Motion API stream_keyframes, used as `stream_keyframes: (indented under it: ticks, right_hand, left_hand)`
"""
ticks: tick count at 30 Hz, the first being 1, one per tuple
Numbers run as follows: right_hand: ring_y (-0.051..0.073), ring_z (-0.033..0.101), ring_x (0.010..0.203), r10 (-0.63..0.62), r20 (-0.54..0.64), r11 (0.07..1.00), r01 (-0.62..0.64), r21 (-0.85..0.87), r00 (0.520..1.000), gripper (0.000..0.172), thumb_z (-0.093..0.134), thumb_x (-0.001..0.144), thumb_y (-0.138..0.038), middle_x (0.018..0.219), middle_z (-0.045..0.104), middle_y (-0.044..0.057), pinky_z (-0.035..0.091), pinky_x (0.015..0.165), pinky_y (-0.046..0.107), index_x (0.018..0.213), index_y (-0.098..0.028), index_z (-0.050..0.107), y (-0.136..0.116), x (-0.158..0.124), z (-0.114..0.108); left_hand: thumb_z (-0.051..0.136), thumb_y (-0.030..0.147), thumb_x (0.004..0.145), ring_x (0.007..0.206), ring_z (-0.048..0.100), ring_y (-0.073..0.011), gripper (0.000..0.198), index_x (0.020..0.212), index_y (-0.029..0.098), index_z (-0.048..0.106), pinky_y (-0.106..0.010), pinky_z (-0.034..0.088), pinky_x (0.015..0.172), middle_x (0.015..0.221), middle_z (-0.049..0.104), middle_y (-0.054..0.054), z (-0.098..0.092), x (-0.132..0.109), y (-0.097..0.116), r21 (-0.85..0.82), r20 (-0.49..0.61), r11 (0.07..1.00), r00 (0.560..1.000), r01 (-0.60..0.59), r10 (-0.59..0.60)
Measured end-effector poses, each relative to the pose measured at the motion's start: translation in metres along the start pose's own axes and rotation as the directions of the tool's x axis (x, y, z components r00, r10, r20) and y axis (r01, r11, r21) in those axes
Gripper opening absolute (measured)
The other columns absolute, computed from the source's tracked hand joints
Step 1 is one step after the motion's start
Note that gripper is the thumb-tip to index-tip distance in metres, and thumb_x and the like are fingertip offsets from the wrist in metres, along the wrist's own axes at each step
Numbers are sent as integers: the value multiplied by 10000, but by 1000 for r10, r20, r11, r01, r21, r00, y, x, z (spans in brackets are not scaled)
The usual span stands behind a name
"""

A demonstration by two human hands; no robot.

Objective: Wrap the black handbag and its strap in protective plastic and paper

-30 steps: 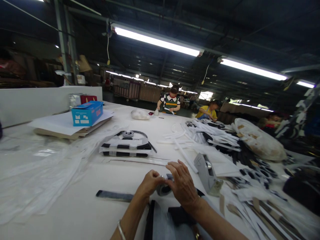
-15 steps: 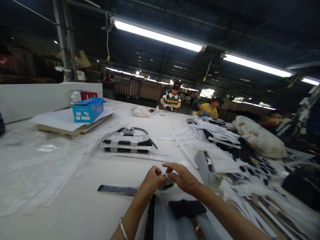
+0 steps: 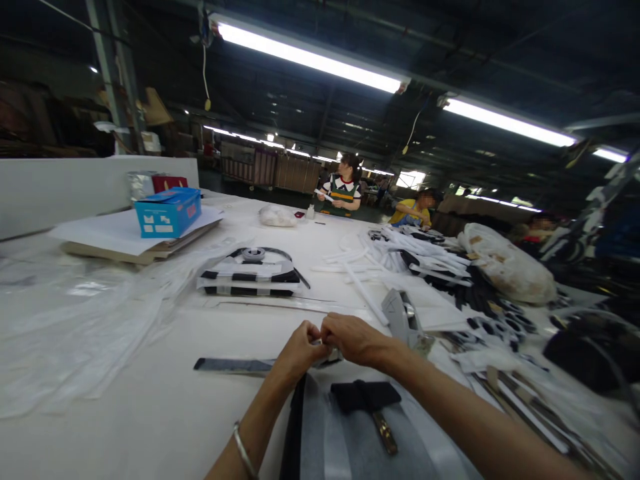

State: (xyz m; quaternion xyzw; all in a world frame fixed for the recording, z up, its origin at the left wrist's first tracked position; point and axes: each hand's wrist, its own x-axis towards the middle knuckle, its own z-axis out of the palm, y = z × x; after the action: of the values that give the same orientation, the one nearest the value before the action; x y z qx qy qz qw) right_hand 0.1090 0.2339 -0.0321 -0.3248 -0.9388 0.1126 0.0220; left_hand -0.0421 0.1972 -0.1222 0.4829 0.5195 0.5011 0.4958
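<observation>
My left hand (image 3: 303,350) and my right hand (image 3: 355,338) meet over the near middle of the table, fingers pinched together. Between them is a small pale, rounded piece (image 3: 329,361), mostly covered by the fingers; its kind is unclear. Just below lies a grey item under translucent film (image 3: 350,440), with a black tab (image 3: 365,397) and a gold-coloured metal fitting (image 3: 385,433). Left of my hands a dark flat strip (image 3: 233,365) rests on the table. A grey tape dispenser (image 3: 399,317) stands beyond my right wrist.
Farther off, a roll of tape (image 3: 253,254) sits on a black bundle with white wraps (image 3: 250,283). At left are a blue box (image 3: 169,213) and clear plastic sheeting (image 3: 90,327). White strips (image 3: 430,253) pile up at right. Co-workers (image 3: 343,190) are across the table.
My right fingers, raised and spread apart before, have closed in against my left fingertips. The piece between them is more hidden. The view has shifted slightly.
</observation>
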Motion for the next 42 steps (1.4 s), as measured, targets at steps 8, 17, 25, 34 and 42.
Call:
stream_keyframes:
  ticks: [8, 17, 25, 34, 42]
  right_hand:
    - [167, 562, 817, 226, -125, 972, -215, 100, 966, 128, 518, 828, -105, 882, 668, 48, 359, 703, 265, 877, -169, 618, -4, -2, 14]
    - [151, 622, 725, 389, -191, 907, -340, 247, 901, 175, 509, 796, -76, 773, 700, 19, 421, 667, 246, 867, -174, 635, 14, 3, 12]
    - [178, 641, 941, -13, -367, 984, 78, 163, 930, 149, 626, 853, -143, 971, 713, 37, 474, 880, 297, 972, -200, 697, 4, -27, 17]
    - [260, 637, 983, 101, -68, 965, -114, -237, 993, 241, 699, 843, -226, 1019, 712, 112, 456, 885, 367, 1069, -142, 693, -18, -20, 32]
    - [292, 618, 1118, 133, 0, 988, -133, -82, 991, 683, 841, 667, -425, 1204, 686, 110, 440, 958, 384, 1276, -205, 621, 11, -16, 25]
  left_hand:
    - [664, 172, 612, 551, 416, -101, 265, 762, 208, 449, -232, 297, 531, 575, 452, 96, 2, -4, 5, 13, 11, 1000, 1000, 13, -13]
    - [650, 170, 606, 559, 438, -107, 252, 775, 204, 466, -239, 320, 539, 593, 491, 83, 2, -9, 9, 19, 44, 1000, 999, 22, -23]
    - [665, 272, 612, 578, 449, -116, 270, 777, 204, 463, -245, 317, 552, 606, 492, 74, -1, -2, 5, 5, 51, 999, 998, 35, -35]
    - [644, 227, 574, 619, 441, -122, 292, 815, 196, 483, -246, 323, 569, 646, 488, 72, -7, -4, 6, 61, 128, 998, 991, 31, -39]
    - [670, 252, 606, 595, 445, -113, 303, 813, 210, 453, -238, 323, 556, 638, 491, 76, -8, -7, 5, 74, 136, 997, 991, -9, -1]
